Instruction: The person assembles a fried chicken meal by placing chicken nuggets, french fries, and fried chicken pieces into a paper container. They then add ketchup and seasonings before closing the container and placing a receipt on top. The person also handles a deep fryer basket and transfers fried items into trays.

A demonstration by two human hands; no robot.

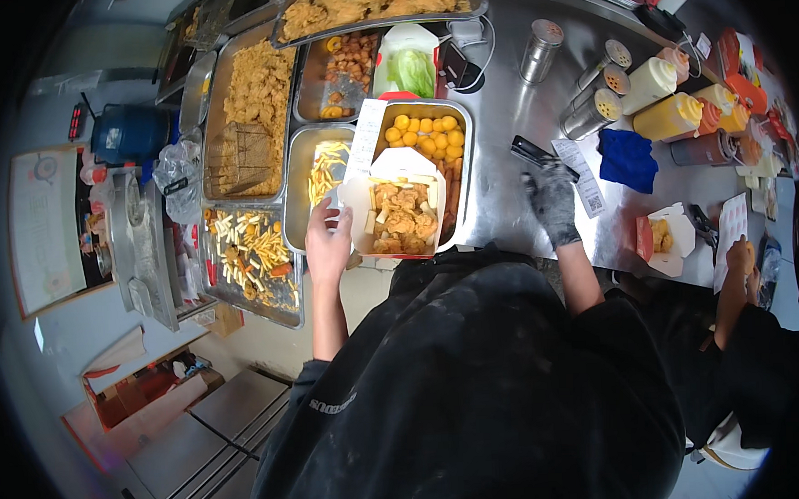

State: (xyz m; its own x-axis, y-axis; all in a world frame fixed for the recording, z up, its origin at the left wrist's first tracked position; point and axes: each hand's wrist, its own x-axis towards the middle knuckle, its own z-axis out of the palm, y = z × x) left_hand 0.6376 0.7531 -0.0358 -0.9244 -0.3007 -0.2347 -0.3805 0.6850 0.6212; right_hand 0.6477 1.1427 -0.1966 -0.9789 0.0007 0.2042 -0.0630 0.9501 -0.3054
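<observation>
The person's left hand (330,239) is reaching up to a red-and-white carton (405,167) in the head view, its bare fingers (325,213) meeting the pale side flap (357,217); whether they are pinching it, I can't tell from here. The carton is standing open over the near end of a metal tray (468,146), showing fried chicken pieces (407,216) with pale sticks lying around them. Just behind it, yellow balls (422,136) are filling the tray's far part, and a strip of white paper (366,132) is lying slantwise by the carton's upper left.

The right hand (552,205) is wearing a dark, smudged glove and stretching over the steel counter (501,140) — its fingertips are lying close against a black tool (537,153), though I can't make out whether they are closing round it. A printed slip (583,177) is lying next to that hand, with a blue cloth (627,161) bunching up beyond it.

Left of the carton, fries (329,168) are lying in another tray. Over on the far right, a co-worker's hand (739,253) is hanging by a white sheet (731,220) — near a second open carton (677,262).
</observation>
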